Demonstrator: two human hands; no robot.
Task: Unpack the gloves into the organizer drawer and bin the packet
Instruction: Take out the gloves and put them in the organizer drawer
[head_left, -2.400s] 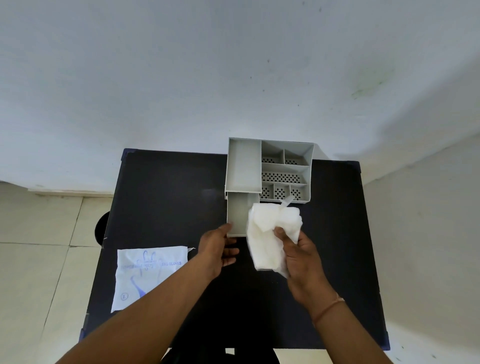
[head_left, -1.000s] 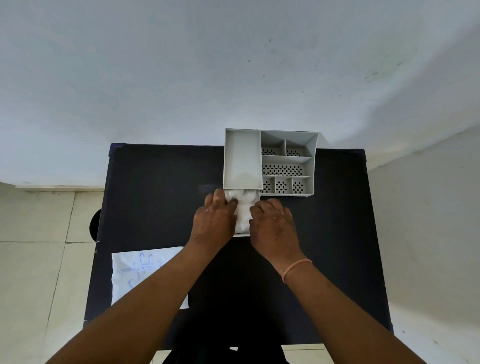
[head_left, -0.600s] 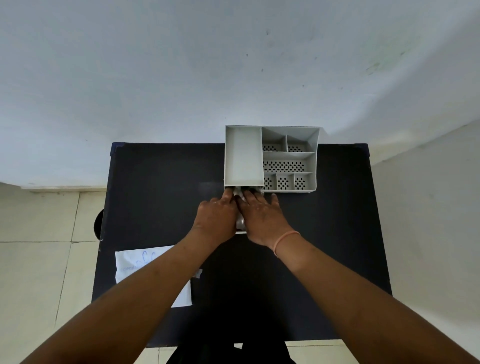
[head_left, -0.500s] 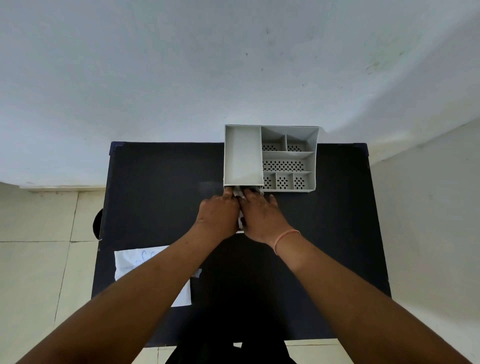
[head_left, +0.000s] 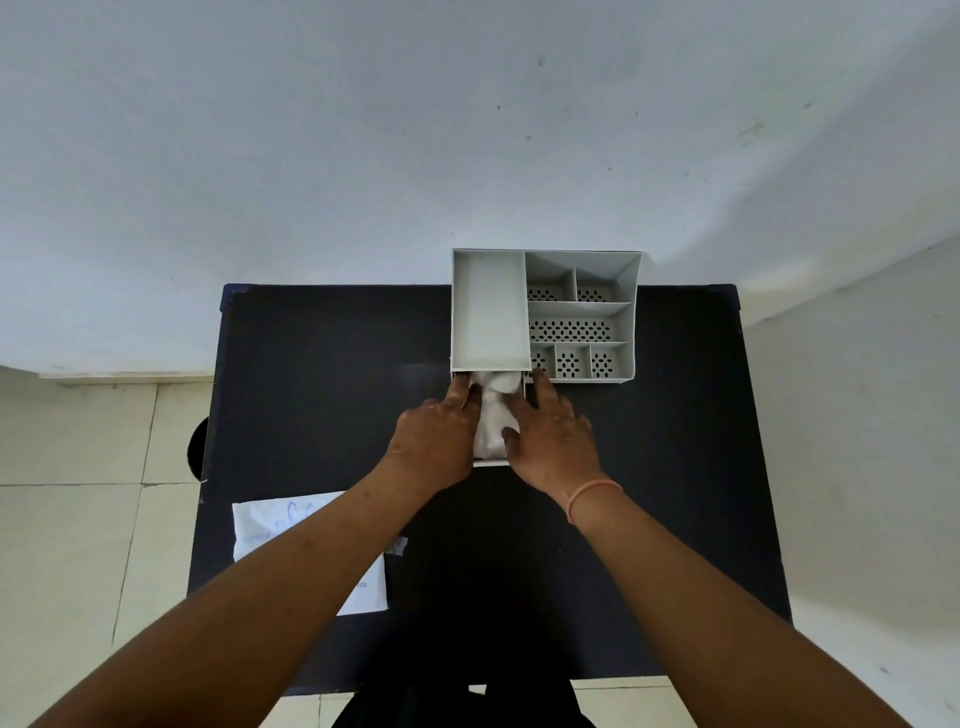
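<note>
A grey desk organizer stands at the far edge of a black table. Its small drawer is pulled out toward me at the lower left. White folded gloves lie inside the drawer. My left hand rests on the drawer's left side, fingers touching the gloves. My right hand lies on the right side, fingers spread, pressing the gloves down. The white printed packet lies flat at the table's front left, partly hidden by my left forearm.
A dark round bin shows only as a sliver past the table's left edge, on the tiled floor. A pale wall rises behind the table. The organizer's top compartments hold nothing.
My right hand carried the gloves from above the table into the drawer. Both hands then pressed on them; now the hands have spread apart, showing more of the gloves.
</note>
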